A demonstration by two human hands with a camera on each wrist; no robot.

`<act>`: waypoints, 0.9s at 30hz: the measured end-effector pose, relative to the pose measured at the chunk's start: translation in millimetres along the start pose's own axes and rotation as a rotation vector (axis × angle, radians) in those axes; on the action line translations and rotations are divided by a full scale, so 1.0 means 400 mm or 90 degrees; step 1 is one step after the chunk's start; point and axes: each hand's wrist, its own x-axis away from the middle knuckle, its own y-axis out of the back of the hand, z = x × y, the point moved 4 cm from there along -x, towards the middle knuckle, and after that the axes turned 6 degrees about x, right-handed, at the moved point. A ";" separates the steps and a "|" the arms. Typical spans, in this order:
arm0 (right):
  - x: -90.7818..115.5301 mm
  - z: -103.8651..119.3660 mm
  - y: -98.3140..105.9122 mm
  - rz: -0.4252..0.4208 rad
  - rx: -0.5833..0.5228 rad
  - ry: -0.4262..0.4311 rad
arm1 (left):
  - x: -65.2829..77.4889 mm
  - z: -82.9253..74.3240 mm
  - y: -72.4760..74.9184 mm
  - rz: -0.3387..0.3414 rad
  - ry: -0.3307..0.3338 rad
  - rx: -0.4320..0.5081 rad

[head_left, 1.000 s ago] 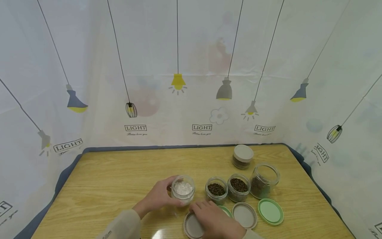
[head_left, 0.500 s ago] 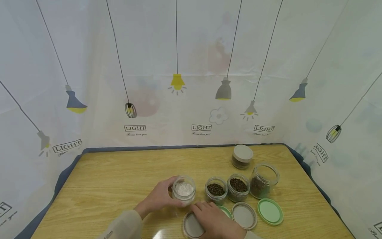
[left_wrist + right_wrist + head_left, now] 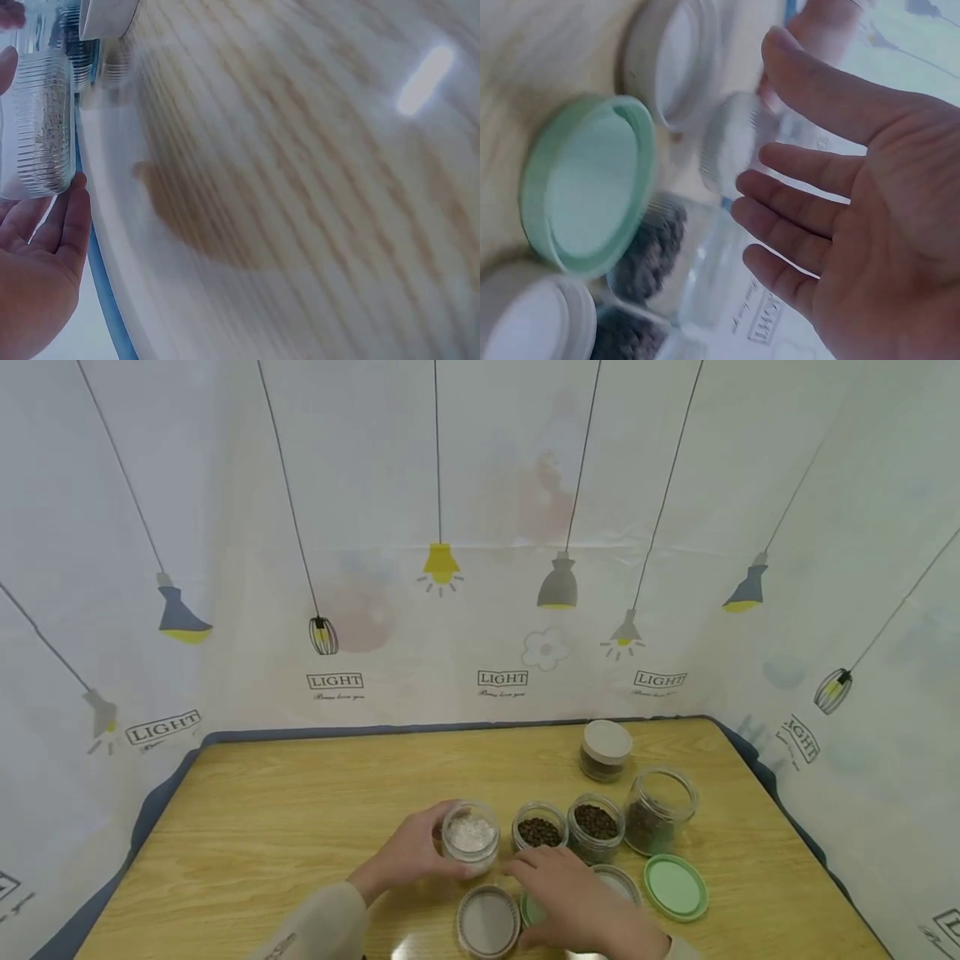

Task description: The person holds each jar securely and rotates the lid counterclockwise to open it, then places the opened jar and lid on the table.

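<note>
My left hand point(image 3: 411, 853) grips the side of a ribbed glass jar point(image 3: 471, 837) part-filled with a white, grainy substance; in the left wrist view, fingers lie along the jar's wall point(image 3: 41, 124). My right hand point(image 3: 573, 902) is spread above the lids, thumb apart and fingers loosely extended, with an uncovered palm point(image 3: 900, 225) in the right wrist view. Below it, a green lid point(image 3: 589, 187) lies inside-up, partly hidden in the head view. A grey-white lid point(image 3: 488, 923) lies in front of the jar, and another similar lid point(image 3: 618, 882) is partly covered by the hand.
Two open jars of coffee beans point(image 3: 538, 832) point(image 3: 596, 821) stand right of the white-filled jar. Beside them is a larger open jar point(image 3: 651, 828) with dark contents, and behind, a jar with a white lid point(image 3: 606, 743). A second green lid point(image 3: 676, 887) lies at right.
My right hand has lifted away from the grey-white lid and shifted right, so that lid now shows whole. The left hand and its jar have moved slightly right.
</note>
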 end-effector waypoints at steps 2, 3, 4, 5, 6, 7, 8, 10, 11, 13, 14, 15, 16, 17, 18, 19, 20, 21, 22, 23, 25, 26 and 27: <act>0.005 -0.010 0.015 0.000 -0.006 -0.008 | -0.002 0.002 -0.005 0.000 0.004 0.004; 0.007 -0.015 0.022 -0.003 -0.009 -0.009 | -0.004 0.003 -0.008 0.002 0.006 0.006; 0.010 -0.019 0.028 -0.008 -0.014 -0.012 | -0.005 0.003 -0.011 0.004 0.010 0.007; 0.012 -0.024 0.033 -0.011 -0.014 -0.015 | -0.005 0.004 -0.014 0.006 0.012 0.008; 0.014 -0.028 0.037 -0.014 -0.017 -0.018 | -0.006 0.004 -0.017 0.008 0.014 0.009; 0.016 -0.031 0.041 -0.017 -0.020 -0.020 | -0.007 0.005 -0.020 0.009 0.017 0.007; 0.018 -0.033 0.045 -0.021 -0.024 -0.023 | -0.008 0.005 -0.023 0.009 0.016 0.003; 0.021 -0.035 0.050 -0.025 -0.023 -0.026 | -0.009 0.005 -0.028 0.010 0.016 -0.008; 0.021 -0.036 0.052 -0.024 -0.023 -0.027 | -0.010 0.005 -0.031 0.011 0.016 -0.009; 0.023 -0.037 0.054 -0.021 -0.027 -0.027 | -0.012 0.004 -0.035 0.015 0.018 -0.004; 0.023 -0.038 0.055 -0.018 -0.027 -0.027 | -0.012 0.004 -0.038 0.018 0.019 -0.003; 0.024 -0.038 0.055 -0.016 -0.028 -0.026 | -0.012 0.004 -0.040 0.021 0.022 0.002; 0.024 -0.038 0.055 -0.014 -0.029 -0.026 | -0.012 0.004 -0.042 0.024 0.027 0.009; 0.025 -0.038 0.055 -0.012 -0.030 -0.027 | -0.013 0.005 -0.044 0.027 0.031 0.013; 0.025 -0.038 0.056 -0.011 -0.031 -0.027 | -0.013 0.006 -0.046 0.029 0.033 0.013; 0.025 -0.038 0.056 -0.009 -0.032 -0.028 | -0.013 0.007 -0.047 0.029 0.038 0.014; 0.026 -0.038 0.056 -0.009 -0.033 -0.028 | -0.013 0.008 -0.048 0.030 0.040 0.014; 0.026 -0.038 0.057 -0.008 -0.035 -0.028 | -0.013 0.009 -0.050 0.031 0.042 0.012; 0.027 -0.038 0.057 -0.008 -0.037 -0.029 | -0.014 0.011 -0.051 0.031 0.042 0.010; 0.028 -0.038 0.057 -0.008 -0.038 -0.028 | -0.014 0.013 -0.052 0.032 0.043 0.008; 0.029 -0.039 0.057 -0.009 -0.040 -0.028 | -0.016 0.016 -0.054 0.034 0.046 0.007; 0.030 -0.039 0.056 -0.010 -0.040 -0.027 | -0.016 0.018 -0.055 0.035 0.048 0.006; 0.030 -0.040 0.056 -0.009 -0.040 -0.028 | -0.017 0.019 -0.056 0.035 0.048 0.003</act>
